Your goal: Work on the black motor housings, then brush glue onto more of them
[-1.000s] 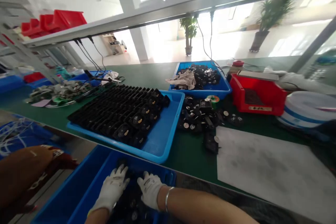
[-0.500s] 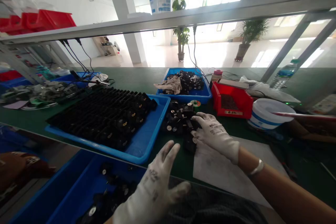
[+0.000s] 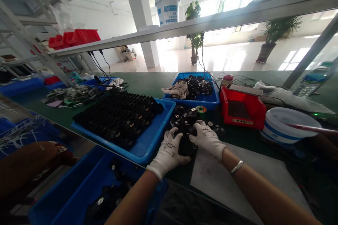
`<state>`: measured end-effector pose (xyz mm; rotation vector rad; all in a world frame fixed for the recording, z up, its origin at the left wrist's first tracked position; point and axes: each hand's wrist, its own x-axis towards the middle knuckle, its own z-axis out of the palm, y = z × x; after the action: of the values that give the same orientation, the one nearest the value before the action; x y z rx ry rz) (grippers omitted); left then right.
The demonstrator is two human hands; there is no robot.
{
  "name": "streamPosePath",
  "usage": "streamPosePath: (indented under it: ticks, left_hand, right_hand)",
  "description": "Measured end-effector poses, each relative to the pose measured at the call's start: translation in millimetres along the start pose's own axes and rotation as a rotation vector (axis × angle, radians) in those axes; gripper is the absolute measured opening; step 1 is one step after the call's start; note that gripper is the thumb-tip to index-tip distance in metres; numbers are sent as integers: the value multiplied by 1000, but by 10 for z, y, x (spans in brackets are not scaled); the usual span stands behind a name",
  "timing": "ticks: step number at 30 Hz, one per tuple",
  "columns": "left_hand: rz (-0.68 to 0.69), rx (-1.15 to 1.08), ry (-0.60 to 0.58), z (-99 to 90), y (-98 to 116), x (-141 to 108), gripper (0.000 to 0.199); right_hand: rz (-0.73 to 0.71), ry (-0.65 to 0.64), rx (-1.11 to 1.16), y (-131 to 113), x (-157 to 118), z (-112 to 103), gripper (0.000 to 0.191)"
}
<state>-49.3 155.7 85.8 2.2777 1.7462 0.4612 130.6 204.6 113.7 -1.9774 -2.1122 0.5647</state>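
A heap of small black plastic parts (image 3: 182, 116), some with silvery round discs, lies on the green bench in front of me. My left hand (image 3: 170, 149), in a white glove, reaches along the heap's near left side, fingers curved and apart with the thumb spread away. From the right, my right hand (image 3: 207, 136), also gloved, rests its bent fingertips against the black parts, thumb and forefinger apart. Neither hand shows a part clearly gripped. Between them lie more dark parts, partly covered by the fingers. A pale grey sheet (image 3: 237, 179) lies under my right forearm.
Left stands a blue tray (image 3: 155, 140) with rows of black parts. Behind the heap is another blue tray (image 3: 169, 96); right are a red bin (image 3: 250, 124) and a white bucket (image 3: 277, 135). Below the bench edge sits a blue crate (image 3: 66, 186). A shelf (image 3: 224, 19) spans above.
My left hand has moved forward from the bench edge to the black heap. My right hand stays at the heap, its fingers now more bent. The view has shifted leftward.
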Motion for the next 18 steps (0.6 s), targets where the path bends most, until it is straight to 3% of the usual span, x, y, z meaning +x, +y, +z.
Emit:
streamPosePath:
  ticks: [5, 10, 18]
  left_hand:
    - [8, -44, 180, 279, -57, -174, 103]
    - [31, -89, 386, 532, 3, -292, 102]
    - [15, -186, 580, 598, -48, -430, 125]
  right_hand:
    - [-47, -8, 130, -8, -32, 113, 33]
    - [-31, 88, 350, -65, -162, 332, 28]
    - [59, 270, 882, -93, -179, 718, 22]
